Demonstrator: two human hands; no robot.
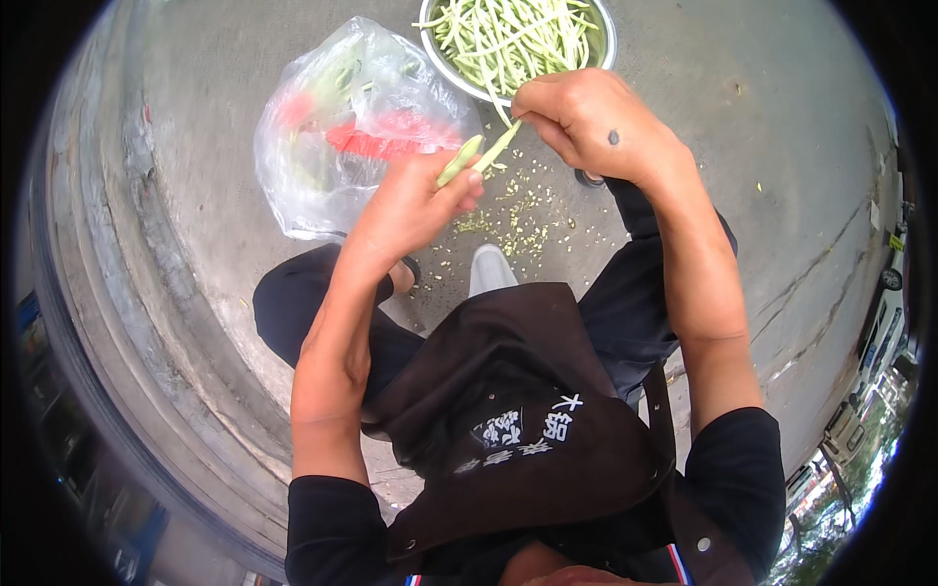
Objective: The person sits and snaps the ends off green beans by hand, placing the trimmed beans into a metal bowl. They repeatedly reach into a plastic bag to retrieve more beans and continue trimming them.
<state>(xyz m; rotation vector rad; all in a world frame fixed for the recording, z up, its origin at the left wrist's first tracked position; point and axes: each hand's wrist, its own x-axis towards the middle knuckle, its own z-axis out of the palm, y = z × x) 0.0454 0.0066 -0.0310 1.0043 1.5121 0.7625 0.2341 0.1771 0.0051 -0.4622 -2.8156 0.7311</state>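
Observation:
My left hand (421, 198) holds green beans (460, 161) between thumb and fingers, above the near right edge of a clear plastic bag (308, 205) with red markings and some green beans inside. The fingertips of my right hand (593, 121) pinch the far end of one bean (498, 148) that stretches between both hands. Just beyond my right hand stands a round metal bowl (610, 44) heaped with long pale green beans (516, 36). Small bean bits (524, 227) lie scattered on the ground below my hands.
My knees in dark trousers (630, 293) flank a brown apron (513, 329) bearing writing. A pale, rounded object (491, 269) shows at the apron's edge. Concrete steps (146, 293) run along the left over the grey pavement (733, 146). Parked vehicles (883, 322) show at the far right.

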